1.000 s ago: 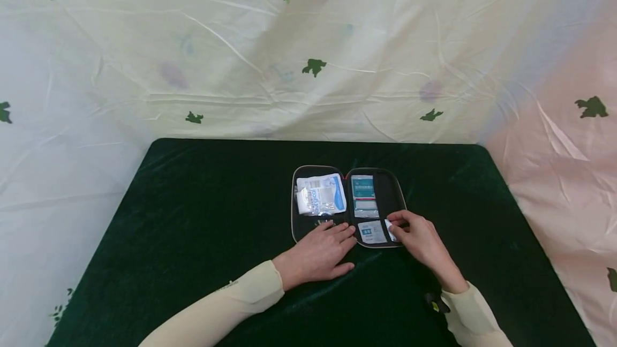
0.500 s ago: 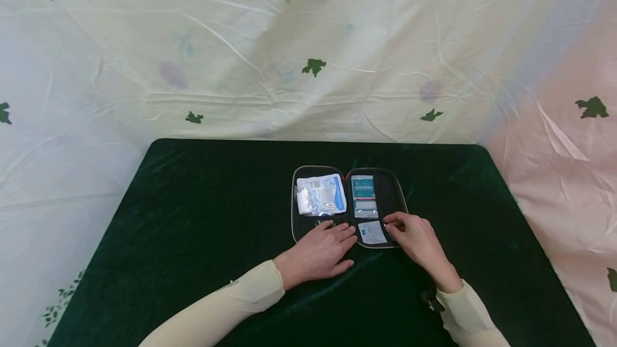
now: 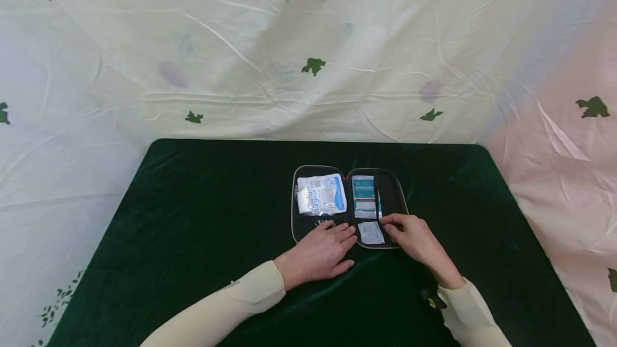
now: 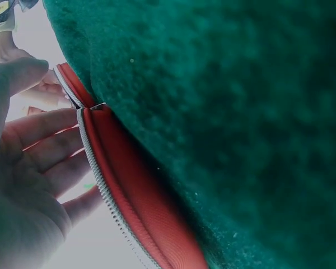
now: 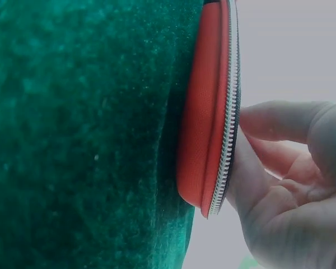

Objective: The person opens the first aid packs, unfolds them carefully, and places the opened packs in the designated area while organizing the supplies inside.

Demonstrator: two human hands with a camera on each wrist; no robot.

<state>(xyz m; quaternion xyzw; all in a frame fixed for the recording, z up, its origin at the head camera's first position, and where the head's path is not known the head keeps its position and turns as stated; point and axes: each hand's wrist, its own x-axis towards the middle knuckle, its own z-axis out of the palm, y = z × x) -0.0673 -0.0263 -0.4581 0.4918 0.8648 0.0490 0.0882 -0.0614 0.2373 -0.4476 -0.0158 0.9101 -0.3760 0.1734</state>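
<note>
A first-aid case (image 3: 295,197) lies unfolded on the table; its outside is red with a silver zip (image 4: 103,185). My left hand (image 3: 318,253) rests with outstretched fingers over the near edge of the left half. With thumb and forefinger my right hand (image 3: 414,234) pinches the black elastic strap (image 3: 377,191) in the right half, drawn aslant across a teal packet (image 3: 363,189). Just left of those fingertips sits a small white packet (image 3: 370,233). The right wrist view shows the right hand (image 5: 291,174) reaching over the zipped rim, its fingertips partly hidden behind it.
White and blue packaged supplies (image 3: 320,194) fill the left half of the case, with small metal items (image 3: 324,223) partly covered by the left fingers. A dark green velvet cloth (image 3: 217,191) covers the table. Pale patterned fabric (image 3: 241,68) hangs behind and at the sides.
My right fingers have shifted slightly left, and the strap has moved left over the teal packet. The white piece earlier under the right fingers is now out of sight. My left hand stays put.
</note>
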